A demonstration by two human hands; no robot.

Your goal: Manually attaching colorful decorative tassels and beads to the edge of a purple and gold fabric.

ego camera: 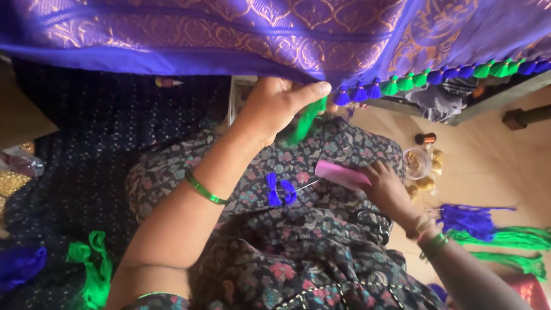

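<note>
Single head-worn view, looking steeply down from close range over the wearer's lap in floral dark fabric (321, 241). Purple gold-patterned cloth with tasselled edge (241, 34) spans the top of frame; tan smooth floor (488, 166) fills the right side. No second view.

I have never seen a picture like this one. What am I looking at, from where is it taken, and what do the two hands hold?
There is one picture, from a camera worn on a person's head, looking down at that person's own lap and two bare hands. No machine is present.

The left hand pinches a bunch of green thread at the edge of a purple patterned cloth, which carries a row of green and blue tassels.

The right hand holds a pink flat piece; what it is, I cannot tell.

On the lap lies a blue thread bundle. On the floor lie more thread bundles and a small bowl.
</note>
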